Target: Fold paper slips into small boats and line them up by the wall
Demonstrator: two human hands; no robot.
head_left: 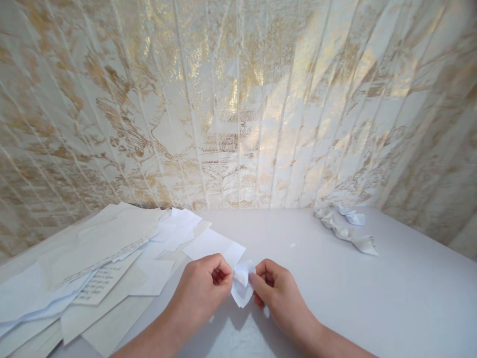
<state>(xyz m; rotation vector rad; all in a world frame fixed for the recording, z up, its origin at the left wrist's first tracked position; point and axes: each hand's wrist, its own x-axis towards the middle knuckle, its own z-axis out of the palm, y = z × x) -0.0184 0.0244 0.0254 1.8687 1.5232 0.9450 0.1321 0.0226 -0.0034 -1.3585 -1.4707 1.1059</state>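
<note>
A small folded piece of white paper (241, 286) is held between both hands just above the white table (391, 298). My left hand (201, 291) pinches its left side with fingers curled in. My right hand (274, 293) pinches its right side with thumb and fingertips. The paper looks creased into a small pointed shape.
A loose pile of white sheets (93, 268), some printed, covers the left of the table. Several small folded paper shapes (346, 228) lie at the back right. A white and gold patterned wall (238, 99) rises behind the table.
</note>
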